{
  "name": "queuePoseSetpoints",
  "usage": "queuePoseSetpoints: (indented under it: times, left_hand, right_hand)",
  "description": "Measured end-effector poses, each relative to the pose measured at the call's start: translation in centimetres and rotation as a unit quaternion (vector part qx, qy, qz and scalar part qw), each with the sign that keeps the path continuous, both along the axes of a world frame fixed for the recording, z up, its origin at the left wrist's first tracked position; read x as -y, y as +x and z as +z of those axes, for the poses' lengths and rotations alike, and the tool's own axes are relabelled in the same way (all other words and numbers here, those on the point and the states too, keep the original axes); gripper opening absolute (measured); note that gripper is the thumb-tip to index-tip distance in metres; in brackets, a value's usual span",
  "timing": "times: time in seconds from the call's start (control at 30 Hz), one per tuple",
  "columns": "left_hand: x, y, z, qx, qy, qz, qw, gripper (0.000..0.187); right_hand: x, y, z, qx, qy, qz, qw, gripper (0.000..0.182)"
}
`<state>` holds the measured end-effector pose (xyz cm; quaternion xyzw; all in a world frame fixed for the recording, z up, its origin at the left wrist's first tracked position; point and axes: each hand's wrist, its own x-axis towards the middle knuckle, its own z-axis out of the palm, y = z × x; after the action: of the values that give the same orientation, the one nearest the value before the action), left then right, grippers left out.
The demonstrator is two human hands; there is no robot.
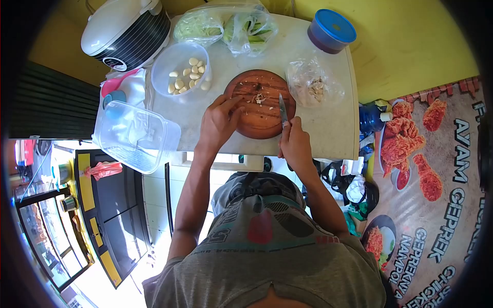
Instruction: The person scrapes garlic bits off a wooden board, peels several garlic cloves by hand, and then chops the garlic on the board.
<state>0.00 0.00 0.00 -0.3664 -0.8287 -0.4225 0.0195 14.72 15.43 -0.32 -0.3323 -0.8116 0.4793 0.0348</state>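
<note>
A round wooden cutting board (259,122) lies on a white counter (328,128). Small pale garlic scraps (260,97) sit near the board's far side. My left hand (220,120) rests on the board's left edge, fingers curled toward the scraps; whether it pinches a clove I cannot tell. My right hand (295,143) grips a small knife (282,109), blade pointing away over the board's right part.
A clear bowl of peeled garlic cloves (188,72) stands left of the board, a plastic bag of peels (313,84) to the right. Behind are bags of greens (226,25), a blue-lidded jar (331,30) and a rice cooker (126,31). An empty clear tub (134,136) overhangs the counter's left edge.
</note>
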Motion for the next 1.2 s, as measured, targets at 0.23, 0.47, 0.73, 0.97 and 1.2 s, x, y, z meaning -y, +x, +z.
queuePoseSetpoints:
  times: [0.23, 0.47, 0.73, 0.97, 1.2]
  left_hand:
    - [0.7, 1.5, 0.2, 0.039, -0.064, 0.002, 0.997, 0.022]
    - [-1.3, 2.5, 0.9, 0.053, -0.047, -0.02, 0.997, 0.019]
    - [0.4, -0.1, 0.4, 0.031, -0.002, 0.036, 0.999, 0.018]
    - [0.8, -0.4, 0.0, 0.038, 0.025, 0.049, 0.998, 0.017]
    - [0.7, -0.2, 0.6, 0.059, 0.026, 0.044, 0.997, 0.018]
  right_hand:
    - [-0.4, -0.3, -0.4, -0.016, -0.056, -0.003, 0.998, 0.019]
    - [-0.3, -2.5, 1.4, 0.001, -0.04, 0.061, 0.997, 0.017]
    - [-8.2, -5.2, -0.9, -0.103, 0.364, 0.121, 0.918, 0.011]
    - [-9.8, -5.5, 0.2, -0.103, 0.311, 0.227, 0.917, 0.011]
    - [-10.3, -5.4, 0.5, -0.13, 0.282, 0.267, 0.913, 0.013]
